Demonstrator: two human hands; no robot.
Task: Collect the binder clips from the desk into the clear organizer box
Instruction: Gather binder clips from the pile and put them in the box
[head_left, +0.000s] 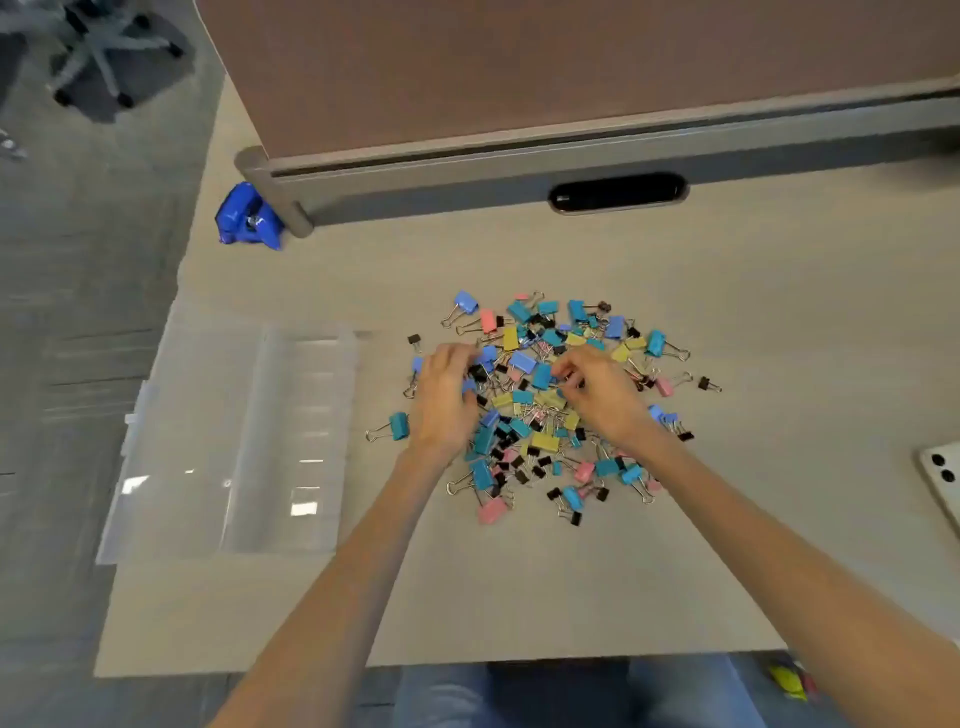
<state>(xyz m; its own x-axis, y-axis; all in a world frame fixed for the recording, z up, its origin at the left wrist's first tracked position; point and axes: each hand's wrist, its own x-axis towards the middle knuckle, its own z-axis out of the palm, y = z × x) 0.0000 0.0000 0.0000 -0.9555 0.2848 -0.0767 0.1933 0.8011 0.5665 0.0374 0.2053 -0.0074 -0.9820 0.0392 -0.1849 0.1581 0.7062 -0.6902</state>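
The binder clips (545, 400) lie in one big mixed pile in the middle of the tabletop (571, 582): blue, yellow, pink and black. Both hands are down in the pile. The right hand (602, 397) pinches a clip with its fingertips. The left hand (444, 400) has its fingers bent over some clips, but I cannot tell if it is really holding any.

The clear organizer box (304, 364) sits open to the left, apart from the pile, with no clips in it that I can see.

The wire arms of the clips may hook onto each other, so lifting one could drag others along and drop them on the way.

A phone (943, 478) lies at the right edge. A brown wall panel (519, 67) stands behind, and a chair (104, 57) is on the grey floor (78, 260).
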